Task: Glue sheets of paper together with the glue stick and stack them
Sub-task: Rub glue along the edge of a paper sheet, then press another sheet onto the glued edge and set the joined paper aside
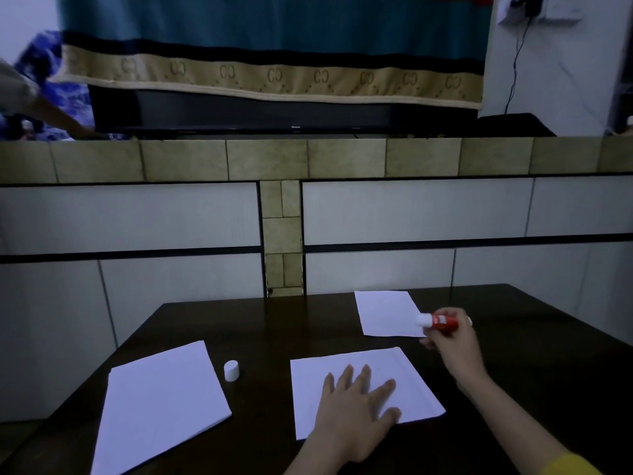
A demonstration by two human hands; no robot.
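Table (274, 323) before tiled wall (411, 210)

We've got the red glue stick (442, 321) uncapped, tipped sideways above the far white sheet (387, 313). Its white cap (231, 370) stands upright between the paper stack (161, 402) on the left and the middle sheet (363, 389), all flat.

Bench (274, 323): dark wood, slight sheen. Sheets (363, 389) and stack (161, 402): matt white paper. Glue stick (440, 322): glossy red plastic; cap (231, 370) smooth white plastic. Wall tiles (411, 210) glossy, probably ceramic. Curtain (274, 39): woven cloth.
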